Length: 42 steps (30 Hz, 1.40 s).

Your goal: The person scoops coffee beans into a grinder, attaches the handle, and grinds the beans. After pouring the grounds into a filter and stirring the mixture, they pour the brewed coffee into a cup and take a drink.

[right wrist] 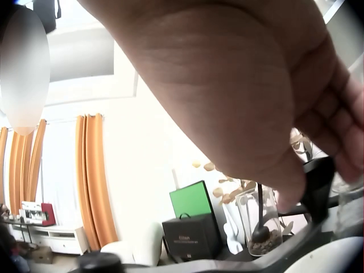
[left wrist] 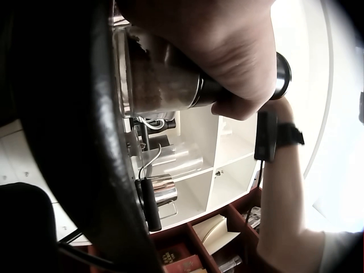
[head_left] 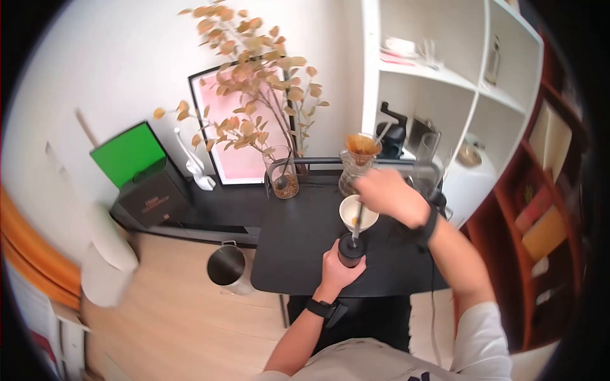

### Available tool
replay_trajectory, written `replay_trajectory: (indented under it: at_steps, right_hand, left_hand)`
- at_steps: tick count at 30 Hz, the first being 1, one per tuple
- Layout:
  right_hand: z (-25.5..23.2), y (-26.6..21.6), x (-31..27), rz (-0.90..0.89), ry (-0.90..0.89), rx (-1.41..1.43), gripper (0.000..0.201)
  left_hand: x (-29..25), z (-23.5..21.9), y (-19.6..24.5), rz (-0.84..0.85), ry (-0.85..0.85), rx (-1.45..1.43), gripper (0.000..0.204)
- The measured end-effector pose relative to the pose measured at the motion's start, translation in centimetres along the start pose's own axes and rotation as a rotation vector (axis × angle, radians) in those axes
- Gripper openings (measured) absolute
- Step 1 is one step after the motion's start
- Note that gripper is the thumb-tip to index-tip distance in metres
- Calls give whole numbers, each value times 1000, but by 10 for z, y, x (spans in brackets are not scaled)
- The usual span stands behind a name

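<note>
The left grip (head_left: 338, 272), a bare hand, is closed round a black-topped hand grinder (head_left: 351, 252), its fingers curled about the upper body. Below that grip the grinder ends in a clear jar (left wrist: 168, 85) with brown matter inside; whether its base meets the table (head_left: 286, 254) I cannot tell. Just beyond the left grip, the right grip (head_left: 389, 195) is drawn in on the black knob (right wrist: 317, 181) of the crank (head_left: 357, 225), with thumb and fingers on either side of it (the crank arm is a little blurred). The arm runs from the grinder's top up to the right hand.

Just beyond the left grip, partly behind the crank, stands a white cup (head_left: 349, 207). Past the right grip is a glass carafe (head_left: 349, 171) with a brown filter (head_left: 362, 145) on top. Farther off, to the left of the right grip, a glass vase (head_left: 284, 185) holds leafy branches (head_left: 254, 82). Left of the left grip, a metal bin (head_left: 227, 265) is on the floor (head_left: 165, 286).
</note>
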State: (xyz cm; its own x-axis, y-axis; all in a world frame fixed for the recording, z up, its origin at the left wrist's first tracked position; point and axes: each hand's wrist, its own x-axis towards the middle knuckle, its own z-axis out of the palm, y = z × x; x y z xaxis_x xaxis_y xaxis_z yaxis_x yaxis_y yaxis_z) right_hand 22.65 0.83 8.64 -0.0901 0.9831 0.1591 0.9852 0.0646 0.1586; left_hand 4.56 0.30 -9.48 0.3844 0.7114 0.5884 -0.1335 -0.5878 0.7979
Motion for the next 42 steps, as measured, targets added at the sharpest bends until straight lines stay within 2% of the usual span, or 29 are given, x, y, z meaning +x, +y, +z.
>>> replay_trajectory:
  at_steps: [1, 2, 3, 5, 7, 10, 12, 14, 15, 17, 18, 19, 20, 22, 24, 26, 27, 29, 31, 33, 35, 37, 38, 39, 41, 42]
  right_hand:
    - [3, 7, -22, 94, -20, -9, 22]
    - [4, 11, -50, 113, 83, 10, 21]
    - [-9, 6, -75, 139, 103, 47, 18]
    - [-34, -7, -119, 183, 14, 97, 20]
    - [-59, -26, -150, 115, -79, 179, 25]
    - [-81, -63, -168, -124, -201, 306, 27]
    - [-73, -89, -162, -277, -146, 387, 30]
    - [-53, -113, -143, -394, -16, 480, 35]
    - [-46, -128, -131, -423, 92, 511, 30]
    - [-29, -154, -105, -481, 198, 288, 26]
    - [-22, -164, -91, -468, 208, 297, 26]
    - [-17, -171, -75, -476, 240, 231, 26]
    - [-12, -175, -60, -482, 269, 167, 26]
    - [-9, -175, -26, -523, 277, 127, 19]
    - [-12, -158, 9, -581, 244, 162, 13]
    - [-36, -133, 36, -550, 63, 87, 11]
    - [-33, -121, 49, -491, 19, 38, 11]
    - [-22, -94, 64, -340, -37, -41, 12]
    - [-17, -59, 55, -210, -50, -54, 12]
    - [0, -18, 29, -121, -8, -23, 11]
    - [4, 1, -24, -27, 46, -123, 12]
    - [-2, 0, -80, 44, 116, -126, 13]
    - [-11, -4, -105, 55, 87, -91, 15]
    - [-37, -18, -126, 64, -21, -102, 10]
    - [-73, -43, -155, 41, -281, 17, 23]
    - [-85, -54, -160, -100, -343, 71, 25]
  left_hand:
    - [3, -1, 3, 16, 13, 41, 37]
    - [5, 0, 1, 8, 72, 22, 37]
    - [4, 0, -3, 5, 47, 5, 39]
    - [1, -1, -5, 3, -2, 15, 43]
    - [0, -1, -6, -15, 1, 10, 42]
    - [1, -1, -2, -13, -14, 16, 42]
    - [1, -2, 0, 0, -21, 37, 41]
    - [2, 1, 2, -26, 19, -11, 38]
    - [0, 1, 5, -84, 6, -9, 38]
    - [-2, 2, -2, -81, -11, 5, 37]
    - [-2, 0, -1, -79, -9, 11, 37]
    - [-4, -4, 0, -235, -105, 35, 36]
    - [-9, -4, -3, -236, -121, 45, 36]
    - [-27, 7, -24, -358, -12, -192, 39]
    - [-52, 27, -113, -677, 70, -877, 69]
    - [-11, 1, -19, 222, -28, 222, 56]
    - [-18, 4, -43, -88, -52, 27, 43]
    - [-6, 4, -20, -54, -33, 0, 40]
    - [0, 2, -7, -10, -4, -6, 36]
    - [1, -1, 1, 8, 5, -3, 36]
    - [4, 0, 3, 21, 39, -15, 37]
    - [3, -1, 1, 6, 3, -1, 38]
    - [1, 0, 0, -8, 37, -16, 38]
    - [1, 0, -2, -17, 13, -9, 39]
    - [1, -1, -2, -21, -20, -3, 40]
    - [1, 0, -1, -21, -16, -1, 40]
